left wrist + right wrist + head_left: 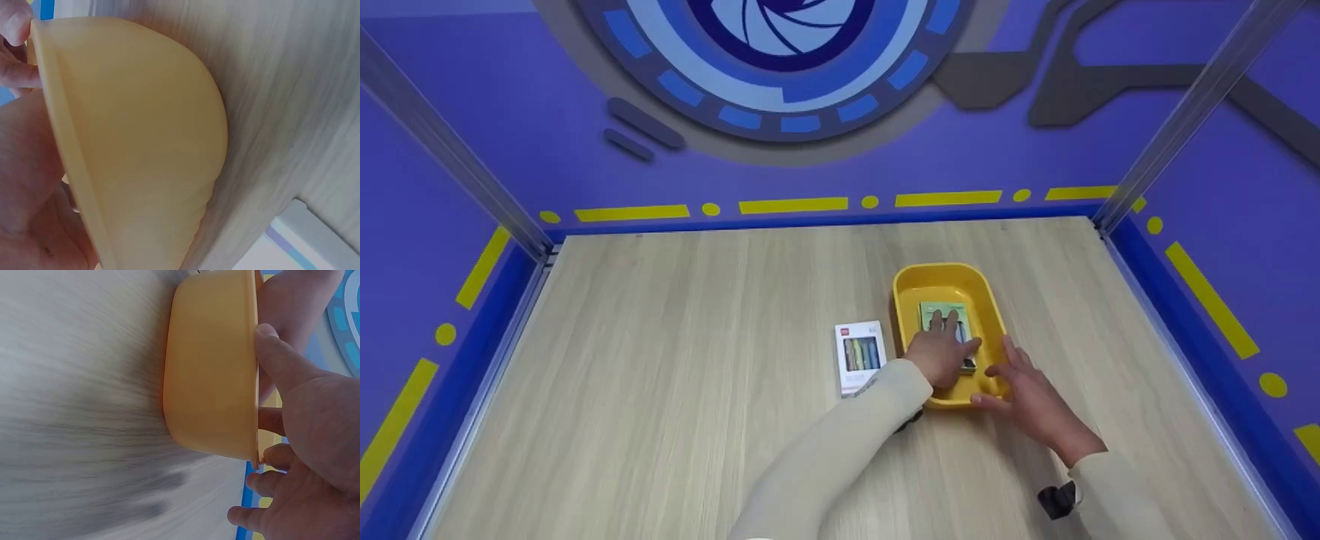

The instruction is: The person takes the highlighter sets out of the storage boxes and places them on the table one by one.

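A yellow plastic bin [947, 274] stands on the table, its rounded outer wall filling much of the left wrist view. Inside it lies a green box [934, 308] with a window on its front, partly covered by my left hand [939, 357]. The fingers of that hand stretch over the box, thumb out to the right; their tips are hidden in the left wrist view. My right hand [1035, 401] holds the bin's near right corner, with the thumb at the rim and the index finger inside the wall. Left of the bin lies a white box [852, 381] with colored sticks in its window.
The pale wood-grain table [660, 360] extends to both sides of the bin. A blue-purple panel [810, 180] with yellow dashes rises behind it, and similar panels flank the sides. Metal posts [1192, 112] stand at the back corners.
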Demonstrator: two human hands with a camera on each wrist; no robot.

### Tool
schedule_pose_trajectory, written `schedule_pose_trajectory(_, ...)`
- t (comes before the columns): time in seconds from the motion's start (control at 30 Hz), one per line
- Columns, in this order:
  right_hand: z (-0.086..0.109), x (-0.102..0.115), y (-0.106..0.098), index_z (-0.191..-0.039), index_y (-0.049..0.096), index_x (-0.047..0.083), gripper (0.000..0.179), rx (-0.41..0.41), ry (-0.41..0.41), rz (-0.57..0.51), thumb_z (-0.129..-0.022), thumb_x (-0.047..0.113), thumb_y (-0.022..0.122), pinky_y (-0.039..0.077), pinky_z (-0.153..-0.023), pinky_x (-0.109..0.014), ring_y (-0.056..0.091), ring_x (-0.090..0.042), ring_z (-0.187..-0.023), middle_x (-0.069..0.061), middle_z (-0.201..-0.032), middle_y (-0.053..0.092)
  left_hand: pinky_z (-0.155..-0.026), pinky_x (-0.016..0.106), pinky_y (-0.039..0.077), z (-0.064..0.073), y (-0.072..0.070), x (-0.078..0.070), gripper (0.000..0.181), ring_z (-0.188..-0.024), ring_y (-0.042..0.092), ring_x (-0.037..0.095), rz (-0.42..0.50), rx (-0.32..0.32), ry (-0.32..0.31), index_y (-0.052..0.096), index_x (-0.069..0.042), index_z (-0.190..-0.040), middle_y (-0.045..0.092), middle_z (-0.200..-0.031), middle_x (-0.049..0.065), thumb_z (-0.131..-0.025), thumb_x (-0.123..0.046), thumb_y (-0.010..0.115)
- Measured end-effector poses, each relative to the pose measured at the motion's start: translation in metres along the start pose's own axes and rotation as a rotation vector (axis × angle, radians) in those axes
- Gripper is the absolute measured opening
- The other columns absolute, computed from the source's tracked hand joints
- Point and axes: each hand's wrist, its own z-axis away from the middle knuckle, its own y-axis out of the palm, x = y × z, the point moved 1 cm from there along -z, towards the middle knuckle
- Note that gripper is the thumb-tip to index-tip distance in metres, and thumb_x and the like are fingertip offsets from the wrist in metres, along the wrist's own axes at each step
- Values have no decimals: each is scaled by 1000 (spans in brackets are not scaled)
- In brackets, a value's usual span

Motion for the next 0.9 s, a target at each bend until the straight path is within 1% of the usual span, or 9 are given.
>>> schedule_pose_trajectory(0.17, 0, 1, 0, -123, 58, 4, 73, 2, 4, -6, -79, 62, 65, 26, -112, -61, 14, -46, -146, -16, -163, 1, -112, 43, 39, 0, -1, -1, 62, -150, 18, 29, -10, 2, -3, 29, -47, -148, 14, -164, 5, -96, -27, 57)
schedule_pose_trajectory(0.47, 1, 2, 0, -123, 59, 8, 70, 2, 17, -16, -79, 62, 65, 28, -111, -62, 17, -46, -145, -16, -164, 0, -110, 44, 41, 2, -4, -1, 61, -150, 20, 30, 19, -23, 8, 34, -45, -147, 16, -163, 5, -95, -26, 60)
schedule_pose_trajectory(0.63, 1, 1, 0, -123, 59, 6, 72, -5, 5, -9, -79, 63, 65, 27, -112, -61, 16, -46, -145, -16, -163, 1, -111, 44, 40, 1, -4, -1, 61, -150, 20, 29, 30, -33, 14, 37, -45, -145, 17, -163, 3, -93, -27, 63)
schedule_pose_trajectory(0.73, 1, 1, 0, -123, 59, 4, 69, -13, -12, 4, -81, 57, 67, 27, -112, -61, 17, -46, -145, -18, -163, 2, -109, 43, 43, 0, -3, -1, 59, -149, 22, 28, 32, -46, 11, 41, -45, -143, 20, -162, 3, -92, -27, 64)
schedule_pose_trajectory(0.9, 0, 0, 1, -121, 60, -1, 58, -33, -45, 31, -84, 43, 72, 29, -112, -60, 21, -48, -143, -22, -162, 6, -105, 43, 46, -1, -2, -2, 56, -148, 26, 27, 21, -70, 5, 46, -45, -140, 24, -160, 3, -91, -27, 65)
